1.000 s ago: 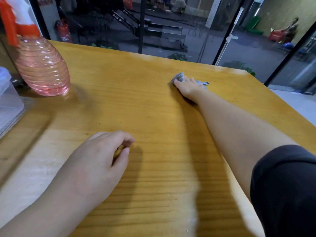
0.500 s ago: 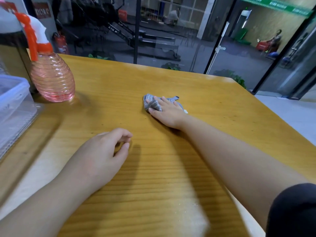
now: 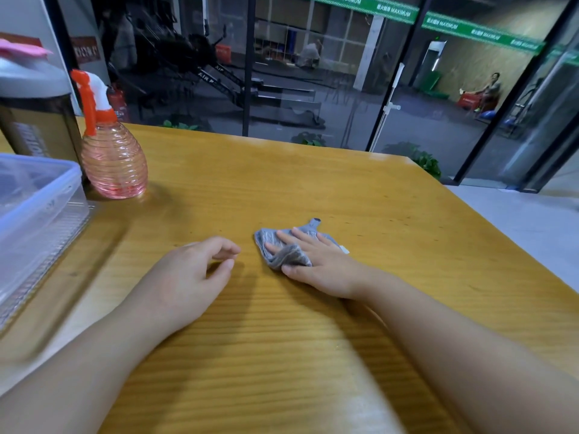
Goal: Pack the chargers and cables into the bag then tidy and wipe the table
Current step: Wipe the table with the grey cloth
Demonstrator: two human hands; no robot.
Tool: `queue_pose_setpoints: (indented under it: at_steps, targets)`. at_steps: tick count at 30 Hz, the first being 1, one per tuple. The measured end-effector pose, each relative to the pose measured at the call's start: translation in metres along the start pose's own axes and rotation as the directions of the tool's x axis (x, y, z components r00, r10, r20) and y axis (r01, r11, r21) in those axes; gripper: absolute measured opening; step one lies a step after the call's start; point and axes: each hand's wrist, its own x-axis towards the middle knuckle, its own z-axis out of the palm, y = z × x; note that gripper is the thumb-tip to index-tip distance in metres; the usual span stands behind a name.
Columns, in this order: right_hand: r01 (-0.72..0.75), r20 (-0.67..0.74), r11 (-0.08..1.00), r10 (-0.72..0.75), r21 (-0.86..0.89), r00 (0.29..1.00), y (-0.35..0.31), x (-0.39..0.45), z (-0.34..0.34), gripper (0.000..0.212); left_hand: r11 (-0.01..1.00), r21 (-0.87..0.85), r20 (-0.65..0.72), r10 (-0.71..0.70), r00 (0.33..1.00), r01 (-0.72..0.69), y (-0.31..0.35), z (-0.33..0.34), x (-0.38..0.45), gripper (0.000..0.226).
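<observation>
The right hand [image 3: 316, 264] presses a grey cloth [image 3: 282, 250] flat on the wooden surface [image 3: 391, 220], fingers spread. The left hand [image 3: 185, 283] rests beside it (loosely curled, holding nothing).

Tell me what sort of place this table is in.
Probably a gym or fitness centre, at a table beside a glass wall. Beyond the glass stands an exercise machine, someone sits by blue exercise balls, and green banners read MAXIMUM. A shaker bottle stands on the wooden table.
</observation>
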Motion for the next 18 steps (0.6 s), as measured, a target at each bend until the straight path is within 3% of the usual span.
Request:
queue_pose_setpoints:
  at_steps: [3,5,8,11,13,16,18]
  targets:
    - [0.052,0.039,0.995,-0.055,0.084,0.998,-0.001,-0.019,0.001,0.041,1.000,-0.024,-0.010,-0.003,1.000,0.003,0.002,-0.002,-0.004,0.019]
    - [0.016,0.068,0.962,-0.036,0.272,0.997,-0.002,-0.028,0.000,0.035,1.000,-0.021,-0.022,-0.001,1.000,0.001,0.002,-0.004,-0.006,0.018]
    - [-0.114,-0.005,0.681,0.170,0.724,0.985,-0.003,-0.039,-0.011,0.017,1.000,0.012,-0.034,0.021,0.999,-0.020,0.001,-0.007,-0.006,0.019]
    - [-0.159,-0.037,0.364,0.477,0.918,0.878,0.004,-0.041,-0.036,0.022,0.998,0.038,-0.045,0.042,0.998,-0.040,0.000,-0.010,-0.005,0.021]
    - [-0.114,-0.067,0.248,0.619,0.962,0.783,0.006,-0.038,-0.055,0.026,0.998,0.044,-0.049,0.043,0.998,-0.040,-0.001,-0.011,-0.004,0.021]
    - [0.053,-0.248,0.277,0.739,0.959,0.627,0.013,-0.028,-0.080,0.029,0.997,0.055,-0.056,0.049,0.997,-0.046,-0.002,-0.011,-0.003,0.021]
    - [0.050,-0.397,0.436,0.760,0.899,0.515,0.021,-0.019,-0.092,0.036,0.997,0.059,-0.060,0.063,0.996,-0.059,-0.002,-0.010,-0.002,0.020]
